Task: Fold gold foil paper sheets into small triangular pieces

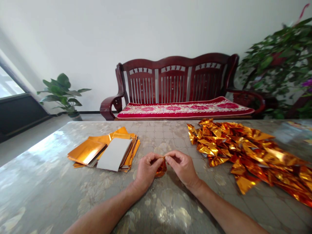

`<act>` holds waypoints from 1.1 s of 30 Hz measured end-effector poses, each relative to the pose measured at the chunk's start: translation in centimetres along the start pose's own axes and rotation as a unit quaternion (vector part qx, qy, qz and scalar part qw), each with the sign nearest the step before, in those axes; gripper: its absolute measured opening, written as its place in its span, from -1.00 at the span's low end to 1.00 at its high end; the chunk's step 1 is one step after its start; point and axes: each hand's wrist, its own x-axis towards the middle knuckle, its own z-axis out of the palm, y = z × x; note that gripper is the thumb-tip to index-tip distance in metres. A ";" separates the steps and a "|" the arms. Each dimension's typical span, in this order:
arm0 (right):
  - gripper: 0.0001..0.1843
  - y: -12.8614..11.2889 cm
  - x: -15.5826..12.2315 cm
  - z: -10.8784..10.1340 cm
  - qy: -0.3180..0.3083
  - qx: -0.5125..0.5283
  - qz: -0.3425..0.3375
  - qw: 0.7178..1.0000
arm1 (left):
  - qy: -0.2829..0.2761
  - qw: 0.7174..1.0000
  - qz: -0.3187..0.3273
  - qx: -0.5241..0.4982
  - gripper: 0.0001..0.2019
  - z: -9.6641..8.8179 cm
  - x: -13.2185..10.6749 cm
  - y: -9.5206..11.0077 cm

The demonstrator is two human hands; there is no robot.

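Gold-orange: pinching small foil piece (160, 173) narrowly near top with left hand (148, 167) and right hand (181, 165), probably for control; holding over table (97, 208), between sheet stack (113, 155) and folded pile (240, 146), likely for easy reach.

Glossy grey worktop (48, 191) before me, patterned with flowers and lattice. On my left: uneven stack of flat, rectangular gold foil sheets (88, 151), one plain grey face uppermost. On my right: long, loose heap of folded orange-gold foil pieces (225, 143). Near its far side, blurred clear plastic (290, 133).
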 end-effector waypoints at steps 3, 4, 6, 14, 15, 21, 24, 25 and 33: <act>-0.83 0.1 0.2 0.0 0.002 -0.022 -0.016 1.000 | -0.005 0.999 -0.024 -0.036 -0.83 0.1 0.1 -0.3; -0.84 0.2 0.2 0.0 0.003 -0.029 -0.021 0.999 | -0.010 0.998 -0.034 -0.051 -0.83 0.1 0.2 -0.4; -0.85 0.2 0.2 0.0 0.003 -0.040 -0.031 0.999 | -0.017 0.996 -0.051 -0.077 -0.83 0.1 0.3 -0.5; -0.87 0.4 0.0 0.0 0.000 -0.061 -0.049 0.997 | -0.041 0.985 -0.094 -0.139 -0.77 0.1 0.4 0.1; -0.87 0.5 -0.1 0.0 0.000 -0.069 -0.057 0.996 | -0.043 0.984 -0.096 -0.141 -0.77 0.1 0.4 0.1; -0.81 0.6 -0.2 -0.2 0.014 -0.113 -0.093 0.989 | -0.054 0.981 -0.112 -0.152 -0.77 0.1 0.5 0.0; -0.80 0.5 -0.3 -0.3 0.017 -0.119 -0.102 0.987 | -0.062 0.978 -0.123 -0.155 -0.76 0.1 0.5 -0.2; -0.80 0.4 -0.4 -0.3 0.014 -0.123 -0.108 0.986 | -0.065 0.978 -0.124 -0.157 -0.76 0.1 0.4 -0.3; -0.85 0.1 -0.3 -0.6 -0.006 -0.159 -0.123 0.980 | -0.083 0.969 -0.147 -0.183 -0.71 0.1 0.5 -0.6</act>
